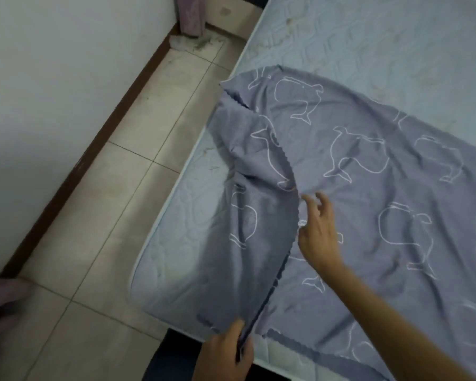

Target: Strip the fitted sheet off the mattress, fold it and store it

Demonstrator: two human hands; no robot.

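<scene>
Two hands on the sheet (368, 166). Left grip (223, 353) is clamped on the sheet's scalloped hem at the near edge of the mattress (173, 243), fingers curled round the fabric, thumb on top. Right grip (320, 232) is apart, fingers loose and spread, sitting just beside the hem mid-sheet; can't tell if the fingertips touch the cloth. The sheet is off the corners and lies loose on top of the mattress. It's grey-blue with white outline whales. One flap is turned over on the left side, with the hem running from my left grip up toward the far edge. Bare quilted mattress shows at the near-left corner and the far end. Tiled floor (107, 215) on the left, then a white wall (52, 78) with dark skirting (94, 148).
</scene>
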